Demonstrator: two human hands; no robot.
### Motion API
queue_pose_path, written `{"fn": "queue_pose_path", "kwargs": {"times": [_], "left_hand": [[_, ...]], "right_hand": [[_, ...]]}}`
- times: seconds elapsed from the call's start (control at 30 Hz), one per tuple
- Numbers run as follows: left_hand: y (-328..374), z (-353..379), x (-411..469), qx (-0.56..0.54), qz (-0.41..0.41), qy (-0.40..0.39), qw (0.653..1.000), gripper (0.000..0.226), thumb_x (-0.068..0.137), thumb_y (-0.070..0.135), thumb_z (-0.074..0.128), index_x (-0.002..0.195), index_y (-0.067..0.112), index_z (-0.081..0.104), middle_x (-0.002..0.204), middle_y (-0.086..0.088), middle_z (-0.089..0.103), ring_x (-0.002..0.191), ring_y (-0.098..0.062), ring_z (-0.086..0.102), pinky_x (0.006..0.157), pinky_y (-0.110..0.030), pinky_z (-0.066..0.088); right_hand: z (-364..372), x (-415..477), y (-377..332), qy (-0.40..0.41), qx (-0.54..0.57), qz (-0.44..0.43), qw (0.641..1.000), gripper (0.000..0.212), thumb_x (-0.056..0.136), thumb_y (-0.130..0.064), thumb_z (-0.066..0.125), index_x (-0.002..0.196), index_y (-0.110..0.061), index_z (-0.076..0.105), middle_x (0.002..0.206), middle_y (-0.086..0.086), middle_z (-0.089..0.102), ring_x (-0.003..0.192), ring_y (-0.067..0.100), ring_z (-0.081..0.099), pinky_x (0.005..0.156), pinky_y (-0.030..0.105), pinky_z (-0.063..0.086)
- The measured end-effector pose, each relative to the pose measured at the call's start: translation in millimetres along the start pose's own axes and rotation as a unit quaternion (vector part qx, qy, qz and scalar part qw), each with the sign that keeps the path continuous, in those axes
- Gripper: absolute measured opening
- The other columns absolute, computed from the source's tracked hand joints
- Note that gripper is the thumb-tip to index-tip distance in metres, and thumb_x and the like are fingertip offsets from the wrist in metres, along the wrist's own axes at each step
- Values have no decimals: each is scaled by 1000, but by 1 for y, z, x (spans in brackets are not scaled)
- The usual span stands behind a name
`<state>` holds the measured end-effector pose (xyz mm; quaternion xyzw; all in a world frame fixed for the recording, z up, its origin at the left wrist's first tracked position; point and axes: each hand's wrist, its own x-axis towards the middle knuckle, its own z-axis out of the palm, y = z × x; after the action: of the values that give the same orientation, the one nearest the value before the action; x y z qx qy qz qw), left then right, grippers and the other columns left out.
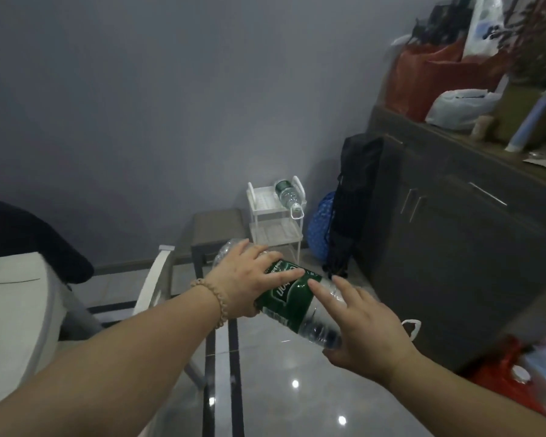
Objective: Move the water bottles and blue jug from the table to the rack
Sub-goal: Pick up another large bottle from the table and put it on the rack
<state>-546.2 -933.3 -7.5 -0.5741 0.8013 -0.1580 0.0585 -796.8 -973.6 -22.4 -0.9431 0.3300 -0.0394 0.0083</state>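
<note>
A large clear water bottle [292,299] with a green label lies sideways in the air between my hands. My left hand [248,280], with a bead bracelet at the wrist, grips its upper end and label from above. My right hand [364,323] cups the neck end from the right, fingers spread over the plastic. Farther off, against the wall, stands a small white rack [267,216]. A second green-labelled bottle [286,193] lies on its top shelf, its handle ring hanging over the front edge. No blue jug is in view.
A grey stool [216,228] stands left of the rack. A blue dotted bag [320,228] and a black bag [356,200] lean against a dark cabinet [454,247] on the right. A white chair [152,282] is at the left. Red bags [505,380] sit at lower right.
</note>
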Motion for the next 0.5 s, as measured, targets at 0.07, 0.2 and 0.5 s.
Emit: {"fn": "queue_pose_path", "kwargs": {"times": [0.07, 0.2, 0.5], "left_hand": [[-22, 13, 31, 4, -12, -14, 1000, 109, 68, 46, 75, 140, 49, -6, 142, -9, 36, 130, -33, 32, 107, -55, 17], [-70, 35, 80, 11, -45, -33, 998, 109, 68, 46, 75, 141, 48, -6, 143, -9, 35, 130, -34, 32, 107, -56, 18], [-201, 129, 178, -9, -41, -72, 997, 107, 72, 53, 69, 139, 49, -14, 144, -10, 34, 130, -34, 32, 107, -55, 19]], "right_hand": [[5, 41, 26, -5, 8, -14, 1000, 113, 71, -57, 66, 139, -44, -24, 156, 4, 11, 132, 26, 29, 96, 38, 43], [14, 121, 65, -11, 17, -43, 999, 113, 69, -56, 69, 143, -42, -17, 155, 7, 17, 129, 28, 34, 92, 39, 45], [66, 301, 117, -52, 32, -40, 997, 119, 63, -58, 71, 141, -43, -17, 152, 8, 23, 124, 28, 39, 84, 39, 49]]}}
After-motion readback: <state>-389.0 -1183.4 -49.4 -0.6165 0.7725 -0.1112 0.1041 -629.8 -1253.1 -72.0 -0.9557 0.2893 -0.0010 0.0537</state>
